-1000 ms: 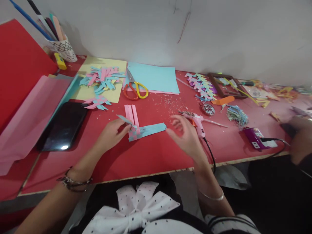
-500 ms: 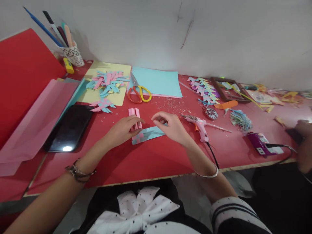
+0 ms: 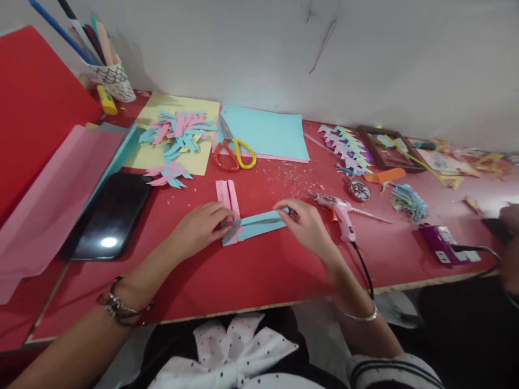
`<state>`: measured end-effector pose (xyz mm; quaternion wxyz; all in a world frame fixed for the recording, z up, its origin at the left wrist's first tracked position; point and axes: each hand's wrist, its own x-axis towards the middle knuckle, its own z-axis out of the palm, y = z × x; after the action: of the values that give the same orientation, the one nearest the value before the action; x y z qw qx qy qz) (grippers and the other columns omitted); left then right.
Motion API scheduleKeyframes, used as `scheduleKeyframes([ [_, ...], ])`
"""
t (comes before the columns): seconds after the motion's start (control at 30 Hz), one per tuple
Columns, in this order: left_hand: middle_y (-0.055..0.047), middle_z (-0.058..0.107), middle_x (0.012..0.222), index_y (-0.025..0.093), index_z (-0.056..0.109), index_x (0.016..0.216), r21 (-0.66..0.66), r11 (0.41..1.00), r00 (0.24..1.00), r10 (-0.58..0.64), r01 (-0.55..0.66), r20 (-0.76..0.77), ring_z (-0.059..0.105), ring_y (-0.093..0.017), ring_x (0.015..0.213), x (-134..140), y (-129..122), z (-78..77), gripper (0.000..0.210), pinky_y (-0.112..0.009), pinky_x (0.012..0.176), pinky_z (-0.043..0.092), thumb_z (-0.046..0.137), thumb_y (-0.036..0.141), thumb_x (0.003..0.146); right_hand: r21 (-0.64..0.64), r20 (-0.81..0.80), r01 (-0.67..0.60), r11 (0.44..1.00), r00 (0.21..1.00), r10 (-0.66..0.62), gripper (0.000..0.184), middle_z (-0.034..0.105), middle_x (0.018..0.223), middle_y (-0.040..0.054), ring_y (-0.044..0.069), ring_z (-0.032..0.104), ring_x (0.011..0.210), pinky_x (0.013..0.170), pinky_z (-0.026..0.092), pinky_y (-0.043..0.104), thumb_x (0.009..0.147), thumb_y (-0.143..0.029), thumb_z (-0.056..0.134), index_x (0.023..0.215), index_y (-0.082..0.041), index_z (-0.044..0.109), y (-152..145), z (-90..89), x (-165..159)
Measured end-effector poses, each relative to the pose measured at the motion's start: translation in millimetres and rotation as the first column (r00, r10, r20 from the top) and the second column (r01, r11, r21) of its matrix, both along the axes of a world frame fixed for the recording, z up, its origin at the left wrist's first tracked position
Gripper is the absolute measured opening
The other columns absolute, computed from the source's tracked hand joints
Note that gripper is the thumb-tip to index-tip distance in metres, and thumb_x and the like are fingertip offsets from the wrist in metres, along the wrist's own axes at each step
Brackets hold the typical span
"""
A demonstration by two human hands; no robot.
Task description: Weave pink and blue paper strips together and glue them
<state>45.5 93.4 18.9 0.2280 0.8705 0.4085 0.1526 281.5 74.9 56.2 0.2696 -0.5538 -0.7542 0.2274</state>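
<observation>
Blue paper strips (image 3: 261, 224) run to the right from a small woven crossing with pink paper strips (image 3: 227, 194), which point away toward the wall. At the crossing, my left hand (image 3: 203, 227) has its thumb and fingers closed on the woven strips, hiding part of them. The far right end of the blue strips is pinched between the thumb and fingers of my right hand (image 3: 304, 224). A pink glue gun (image 3: 338, 210) lies on its side just right of that hand, its cord trailing over the table edge.
Scissors (image 3: 233, 148) rest partly on blue paper sheets (image 3: 267, 129). Cut paper pieces (image 3: 178, 132) are heaped on a yellow sheet (image 3: 197, 165). A phone (image 3: 113, 216) lies left. Purple extension socket (image 3: 441, 246) and another person's hand (image 3: 511, 219) are at right. A pen cup (image 3: 115, 81) stands back left.
My right hand has moved right along the blue strips and now pinches their end. My left hand has settled lower on the woven crossing. The view has shifted slightly.
</observation>
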Motion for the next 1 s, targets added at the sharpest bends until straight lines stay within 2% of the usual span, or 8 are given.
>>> scheduleKeyframes([
  [0.1, -0.005, 0.062, 0.089, 0.018, 0.058, 0.091, 0.0, 1.0, 1.0, 0.004, -0.004, -0.006, 0.056, -0.019, 0.083, 0, 0, -0.1, 0.024, -0.029, 0.071, 0.042, 0.041, 0.033, 0.085, 0.048, 0.065, 0.019, 0.999, 0.998, -0.022, 0.016, 0.067, 0.082, 0.0048, 0.013, 0.056, 0.066, 0.06, 0.037, 0.023, 0.081, -0.018, 0.044, 0.082, -0.017, 0.06, -1, -7.8, 3],
  [0.2, -0.005, 0.062, 0.087, 0.018, 0.059, 0.089, 0.014, 1.0, 1.0, 0.006, -0.006, -0.009, 0.056, -0.019, 0.082, 1, 0, -0.4, 0.027, -0.029, 0.069, 0.042, 0.039, 0.037, 0.086, 0.116, 0.215, 0.016, 0.993, 0.976, -0.041, 0.019, 0.068, 0.085, 0.0061, 0.015, 0.059, 0.072, 0.067, 0.036, 0.026, 0.082, -0.018, 0.042, 0.086, -0.017, 0.06, -3, -12.9, 3],
  [0.33, -0.005, 0.061, 0.085, 0.018, 0.06, 0.088, 0.03, 0.999, 1.0, -0.013, 0.014, -0.014, 0.057, -0.019, 0.081, 0, 0, -1.6, 0.03, -0.03, 0.068, 0.042, 0.038, 0.039, 0.086, 0.164, 0.416, 0.002, 0.986, 0.907, -0.071, 0.023, 0.068, 0.076, 0.005, 0.016, 0.058, 0.067, 0.069, 0.031, 0.028, 0.084, -0.014, 0.038, 0.088, -0.017, 0.061, -6, -13.4, 1],
  [0.5, -0.005, 0.062, 0.088, 0.018, 0.06, 0.09, 0.078, 0.997, 0.999, -0.026, 0.028, -0.031, 0.057, -0.019, 0.083, -2, 1, -3.6, 0.025, -0.029, 0.069, 0.043, 0.04, 0.033, 0.087, 0.152, 0.582, -0.026, 0.988, 0.81, -0.068, 0.027, 0.064, 0.066, 0.0039, 0.015, 0.053, 0.059, 0.066, 0.026, 0.027, 0.085, -0.01, 0.034, 0.08, -0.016, 0.059, -5, -13.3, 0],
  [0.8, -0.006, 0.063, 0.089, 0.018, 0.061, 0.094, 0.238, 0.967, 0.992, -0.071, 0.093, -0.102, 0.058, -0.018, 0.081, -2, -1, -3.8, 0.024, -0.028, 0.067, 0.042, 0.039, 0.028, 0.089, 0.102, 0.67, -0.041, 0.994, 0.741, -0.038, 0.028, 0.063, 0.067, 0.0031, 0.015, 0.051, 0.061, 0.065, 0.019, 0.028, 0.084, -0.003, 0.033, 0.078, -0.017, 0.056, -1, -19.1, -1],
  [1.0, -0.006, 0.063, 0.089, 0.019, 0.061, 0.095, 0.258, 0.959, 0.988, -0.085, 0.116, -0.127, 0.057, -0.018, 0.08, -3, 0, -5.9, 0.025, -0.029, 0.065, 0.041, 0.038, 0.026, 0.089, 0.121, 0.696, -0.048, 0.992, 0.716, -0.05, 0.03, 0.059, 0.064, 0.0027, 0.014, 0.049, 0.061, 0.064, 0.017, 0.029, 0.081, 0.001, 0.03, 0.077, -0.017, 0.054, -1, -21.3, -1],
])
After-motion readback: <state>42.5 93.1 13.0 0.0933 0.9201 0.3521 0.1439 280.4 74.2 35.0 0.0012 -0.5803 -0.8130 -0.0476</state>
